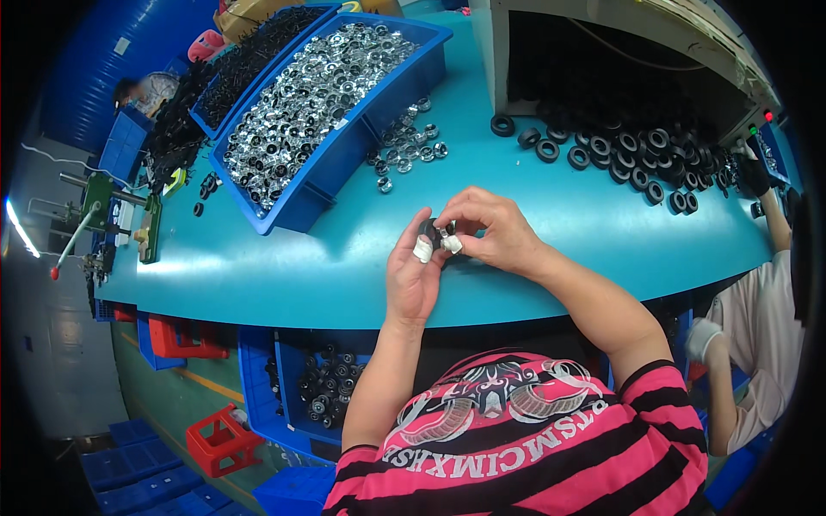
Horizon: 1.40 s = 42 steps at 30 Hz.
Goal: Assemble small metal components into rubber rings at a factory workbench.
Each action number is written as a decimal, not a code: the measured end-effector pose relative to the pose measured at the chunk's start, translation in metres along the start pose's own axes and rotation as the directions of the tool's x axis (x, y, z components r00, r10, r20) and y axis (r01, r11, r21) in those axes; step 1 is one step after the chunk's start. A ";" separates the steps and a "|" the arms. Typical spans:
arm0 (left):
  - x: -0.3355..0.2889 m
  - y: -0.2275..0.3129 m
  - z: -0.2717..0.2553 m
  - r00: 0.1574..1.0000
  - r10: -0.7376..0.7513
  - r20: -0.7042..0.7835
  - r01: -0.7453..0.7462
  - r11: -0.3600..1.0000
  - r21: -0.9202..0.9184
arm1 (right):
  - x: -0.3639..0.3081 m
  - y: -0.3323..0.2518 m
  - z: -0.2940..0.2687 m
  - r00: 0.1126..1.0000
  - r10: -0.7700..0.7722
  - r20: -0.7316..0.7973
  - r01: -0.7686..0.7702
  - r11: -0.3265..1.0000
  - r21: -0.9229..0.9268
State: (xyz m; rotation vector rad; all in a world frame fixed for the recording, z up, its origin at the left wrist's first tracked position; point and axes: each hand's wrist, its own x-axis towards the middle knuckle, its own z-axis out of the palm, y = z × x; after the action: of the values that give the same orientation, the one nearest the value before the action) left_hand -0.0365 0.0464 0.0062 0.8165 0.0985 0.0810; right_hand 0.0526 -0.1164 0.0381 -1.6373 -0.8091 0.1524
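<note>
Above the front of the table, my left hand (411, 288) grips a small black rubber tyre (428, 230) between thumb and fingers. My right hand (495, 228) meets it from the right, pinching a small shiny silver wheel hub (449, 229) against the tyre's side. White wrapping covers a fingertip or thumb on each hand. How far the hub sits in the tyre is hidden by my fingers. Beyond my hands, loose silver hubs (404, 155) lie beside a blue bin (357, 138) full of them. Black tyres (637, 159) are heaped at the far right.
A green lever-handled press (96, 215) stands at the left edge. Behind the tyres is a pale open-fronted housing (501, 64). Under the table, a blue crate (297, 434) holds black wheels. Red stools (222, 443) stand on the floor. Another person's gloved hand (703, 337) is at right.
</note>
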 end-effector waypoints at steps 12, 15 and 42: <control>0.000 -0.010 0.009 0.995 0.066 -0.079 -0.037 0.948 0.317 | -0.005 -0.007 0.010 0.993 -0.118 -0.015 0.110 0.963 -0.244; 0.002 -0.010 0.006 0.988 0.061 -0.144 -0.010 0.943 0.332 | -0.005 0.000 0.014 0.992 -0.126 0.027 0.129 0.980 -0.151; 0.010 -0.004 0.001 0.989 0.040 -0.142 0.017 0.923 0.384 | -0.005 0.022 0.007 0.939 0.326 0.106 -0.338 0.830 0.444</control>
State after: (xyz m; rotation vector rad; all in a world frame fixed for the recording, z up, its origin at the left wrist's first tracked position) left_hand -0.0264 0.0440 0.0034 1.2054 0.2552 0.1360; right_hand 0.0549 -0.1140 0.0151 -1.3089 -0.4492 0.5718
